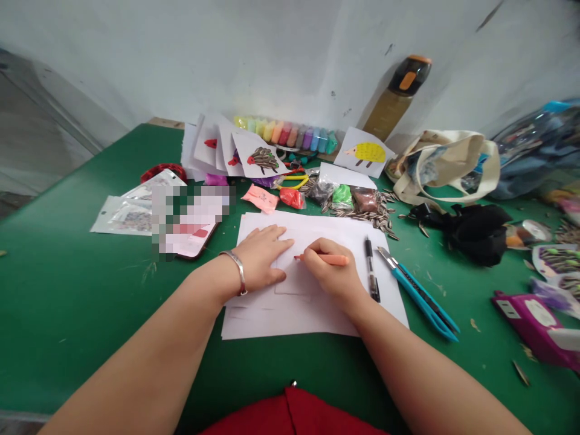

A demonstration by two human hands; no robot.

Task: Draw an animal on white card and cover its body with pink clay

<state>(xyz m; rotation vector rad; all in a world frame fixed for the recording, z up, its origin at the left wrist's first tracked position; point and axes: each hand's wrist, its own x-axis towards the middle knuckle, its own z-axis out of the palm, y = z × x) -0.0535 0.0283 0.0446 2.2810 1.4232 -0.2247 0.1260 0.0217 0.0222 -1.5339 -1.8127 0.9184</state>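
Note:
My right hand (333,272) is closed around an orange marker (336,260), its tip close to a small white sheet (292,290). That sheet lies on a stack of larger white paper (254,323). With fingers spread, my left hand (258,260) rests flat on the paper at the sheet's left side, a silver bracelet on its wrist. On the paper's right part lies a black pen (372,269). Just beyond it is a blue utility knife (421,296), reaching onto the green table (113,338). Whether the marker touches the sheet, I cannot tell.
Behind the paper stand cards with hedgehog pictures (263,160), a row of coloured clay (290,136) and loose sunflower seeds (362,214). A phone (193,241) lies left. A bottle (394,103), a cloth bag (446,163) and a purple box-like item (528,326) are right.

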